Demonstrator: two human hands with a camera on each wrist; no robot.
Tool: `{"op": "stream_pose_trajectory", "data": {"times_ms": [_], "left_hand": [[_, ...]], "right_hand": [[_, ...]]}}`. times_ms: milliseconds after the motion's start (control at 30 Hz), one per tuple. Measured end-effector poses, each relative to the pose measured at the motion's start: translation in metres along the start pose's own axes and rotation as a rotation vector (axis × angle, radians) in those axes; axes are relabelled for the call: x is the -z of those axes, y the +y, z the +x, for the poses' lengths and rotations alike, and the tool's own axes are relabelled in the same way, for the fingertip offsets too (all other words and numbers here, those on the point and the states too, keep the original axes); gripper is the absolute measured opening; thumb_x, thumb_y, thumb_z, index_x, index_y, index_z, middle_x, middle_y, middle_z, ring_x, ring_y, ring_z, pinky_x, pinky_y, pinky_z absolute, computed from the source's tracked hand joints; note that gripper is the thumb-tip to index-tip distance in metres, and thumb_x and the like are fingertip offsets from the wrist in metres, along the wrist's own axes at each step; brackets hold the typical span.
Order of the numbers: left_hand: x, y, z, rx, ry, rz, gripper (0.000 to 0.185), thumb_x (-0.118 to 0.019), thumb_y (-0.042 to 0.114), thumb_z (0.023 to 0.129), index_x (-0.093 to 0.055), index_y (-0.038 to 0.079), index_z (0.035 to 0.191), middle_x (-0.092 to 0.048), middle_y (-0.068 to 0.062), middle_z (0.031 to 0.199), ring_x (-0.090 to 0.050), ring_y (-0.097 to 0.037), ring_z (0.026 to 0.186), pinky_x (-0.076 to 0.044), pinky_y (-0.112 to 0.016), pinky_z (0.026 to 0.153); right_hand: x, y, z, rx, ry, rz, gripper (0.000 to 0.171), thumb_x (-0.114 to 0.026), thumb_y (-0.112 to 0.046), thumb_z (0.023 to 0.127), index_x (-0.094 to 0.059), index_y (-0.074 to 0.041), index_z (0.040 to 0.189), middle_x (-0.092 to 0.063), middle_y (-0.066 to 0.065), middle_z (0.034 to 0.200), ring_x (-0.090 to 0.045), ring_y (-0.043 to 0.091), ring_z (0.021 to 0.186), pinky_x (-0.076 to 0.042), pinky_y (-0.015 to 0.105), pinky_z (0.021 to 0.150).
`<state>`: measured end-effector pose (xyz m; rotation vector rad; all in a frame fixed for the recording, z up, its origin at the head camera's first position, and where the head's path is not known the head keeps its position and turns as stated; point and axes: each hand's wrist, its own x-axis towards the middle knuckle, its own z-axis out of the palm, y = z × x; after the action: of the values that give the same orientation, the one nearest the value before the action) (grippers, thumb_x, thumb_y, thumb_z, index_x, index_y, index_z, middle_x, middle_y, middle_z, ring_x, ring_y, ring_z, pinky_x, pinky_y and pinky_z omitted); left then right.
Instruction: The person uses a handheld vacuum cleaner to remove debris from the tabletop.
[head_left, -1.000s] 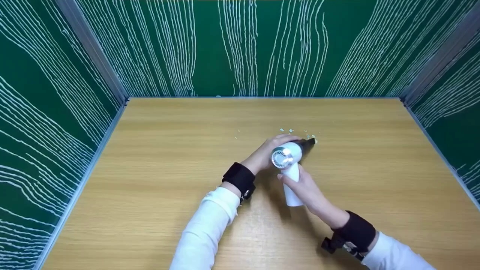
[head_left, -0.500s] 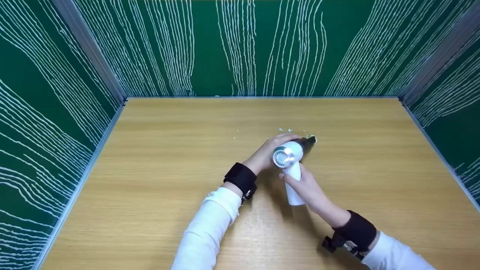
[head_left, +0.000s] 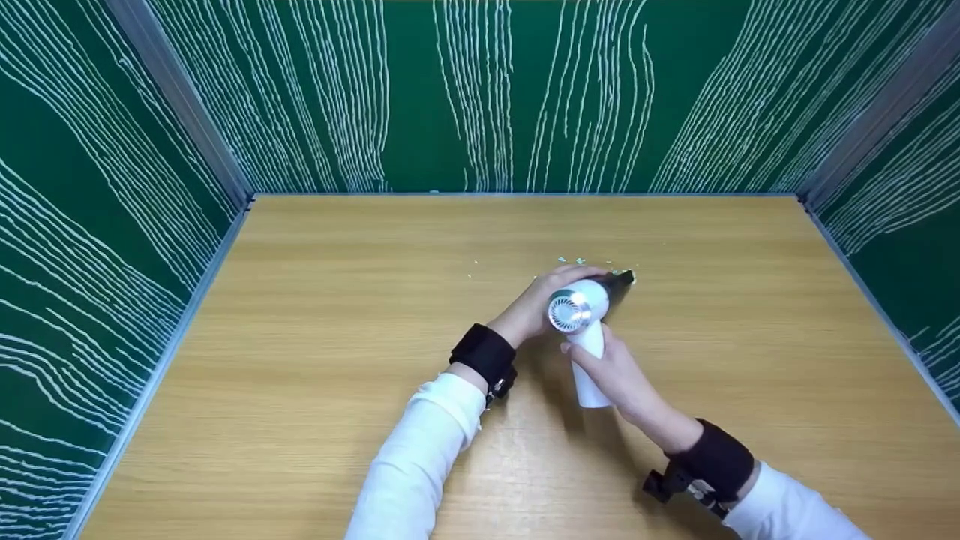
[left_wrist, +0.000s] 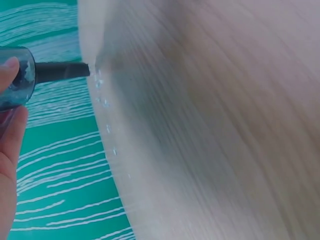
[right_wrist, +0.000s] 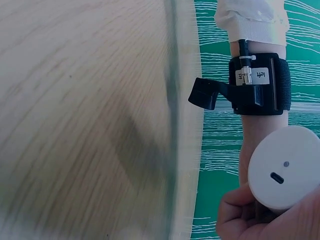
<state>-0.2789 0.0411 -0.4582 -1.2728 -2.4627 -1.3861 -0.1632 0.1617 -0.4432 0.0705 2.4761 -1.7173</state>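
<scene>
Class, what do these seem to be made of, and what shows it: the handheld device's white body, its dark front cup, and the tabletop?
White body: probably smooth hard plastic; even colour, soft highlights.
Dark front cup: likely glossy tinted plastic; its smoky wall looks see-through.
Tabletop: wood or wood-look laminate, slightly shiny; grain streaks and a pale reflection show, but I can't tell which.
</scene>
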Motion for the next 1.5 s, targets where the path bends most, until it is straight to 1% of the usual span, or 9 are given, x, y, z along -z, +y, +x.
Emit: {"op": "stream_pose_trajectory", "data": {"times_ms": [200, 333, 400, 600, 733, 933, 1033, 1267, 1500], "left_hand": [[0.0, 0.002, 0.002, 0.019, -0.016, 0.029, 0.055, -0.067, 0.011, 0.076, -0.048, 0.019, 0.128, -0.048, 0.003, 0.131, -0.038, -0.01, 0.124, -0.024, -0.028, 0.108], [0.0, 0.005, 0.005, 0.062, -0.04, 0.065, 0.055, -0.066, 0.013, 0.078, -0.047, 0.021, 0.128, -0.047, 0.006, 0.132, -0.036, -0.01, 0.126, -0.018, -0.03, 0.111], [0.0, 0.008, 0.007, 0.069, -0.045, 0.052, 0.055, -0.066, 0.012, 0.078, -0.046, 0.022, 0.129, -0.047, 0.007, 0.132, -0.036, -0.008, 0.125, -0.021, -0.027, 0.109], [0.001, 0.013, 0.014, 0.063, -0.034, -0.03, 0.053, -0.064, 0.009, 0.08, -0.047, 0.024, 0.128, -0.049, 0.01, 0.128, -0.038, 0.0, 0.12, -0.025, -0.022, 0.106], [0.0, 0.011, 0.018, 0.085, -0.028, -0.035, 0.05, -0.062, 0.01, 0.081, -0.048, 0.024, 0.127, -0.049, 0.011, 0.128, -0.037, 0.0, 0.121, -0.021, -0.025, 0.108], [-0.002, 0.007, 0.024, 0.072, -0.007, -0.009, 0.051, -0.064, 0.011, 0.079, -0.049, 0.022, 0.126, -0.051, 0.006, 0.127, -0.04, -0.004, 0.119, -0.03, -0.018, 0.101], [-0.002, 0.006, 0.027, 0.089, -0.004, -0.009, 0.051, -0.065, 0.011, 0.079, -0.05, 0.023, 0.126, -0.05, 0.006, 0.127, -0.04, -0.003, 0.119, -0.03, -0.017, 0.101], [-0.004, 0.003, 0.029, 0.121, 0.035, -0.07, 0.052, -0.065, 0.009, 0.078, -0.05, 0.02, 0.126, -0.05, 0.008, 0.127, -0.04, -0.002, 0.119, -0.03, -0.018, 0.102], [-0.008, 0.0, 0.027, 0.079, 0.071, -0.066, 0.057, -0.066, 0.005, 0.076, -0.048, 0.018, 0.128, -0.052, 0.003, 0.127, -0.044, -0.003, 0.117, -0.03, -0.016, 0.101]], "right_hand": [[0.003, 0.002, 0.001, -0.01, -0.012, 0.007, 0.049, -0.059, -0.021, 0.082, -0.041, 0.001, 0.122, -0.056, 0.018, 0.099, -0.056, 0.02, 0.08, -0.049, 0.027, 0.066], [0.006, 0.002, 0.002, -0.018, -0.019, 0.066, 0.048, -0.059, -0.018, 0.082, -0.041, 0.0, 0.122, -0.054, 0.017, 0.1, -0.055, 0.026, 0.086, -0.049, 0.028, 0.069], [0.008, 0.001, 0.001, -0.02, -0.015, 0.096, 0.047, -0.059, -0.016, 0.081, -0.041, 0.0, 0.122, -0.053, 0.016, 0.1, -0.054, 0.029, 0.089, -0.048, 0.029, 0.07], [0.01, -0.004, 0.001, -0.028, 0.021, 0.135, 0.045, -0.059, -0.016, 0.081, -0.041, 0.001, 0.119, -0.052, 0.012, 0.098, -0.052, 0.017, 0.082, -0.046, 0.027, 0.07], [0.012, -0.004, 0.005, -0.034, 0.032, 0.135, 0.044, -0.058, -0.016, 0.081, -0.041, 0.001, 0.118, -0.051, 0.01, 0.097, -0.051, 0.014, 0.08, -0.046, 0.026, 0.069], [0.015, -0.002, 0.013, -0.019, 0.044, 0.113, 0.042, -0.058, -0.016, 0.081, -0.043, 0.002, 0.115, -0.052, 0.009, 0.092, -0.052, 0.014, 0.076, -0.046, 0.026, 0.066], [0.016, -0.001, 0.016, -0.022, 0.047, 0.106, 0.042, -0.059, -0.016, 0.08, -0.044, 0.002, 0.114, -0.053, 0.01, 0.091, -0.052, 0.015, 0.076, -0.047, 0.026, 0.065], [0.018, -0.001, 0.022, -0.011, 0.055, 0.061, 0.042, -0.059, -0.017, 0.08, -0.045, 0.002, 0.115, -0.053, 0.013, 0.095, -0.052, 0.016, 0.077, -0.047, 0.026, 0.066], [0.019, 0.0, 0.026, -0.006, 0.059, 0.062, 0.041, -0.058, -0.017, 0.081, -0.044, 0.002, 0.115, -0.053, 0.011, 0.093, -0.052, 0.016, 0.077, -0.047, 0.026, 0.066]]}}
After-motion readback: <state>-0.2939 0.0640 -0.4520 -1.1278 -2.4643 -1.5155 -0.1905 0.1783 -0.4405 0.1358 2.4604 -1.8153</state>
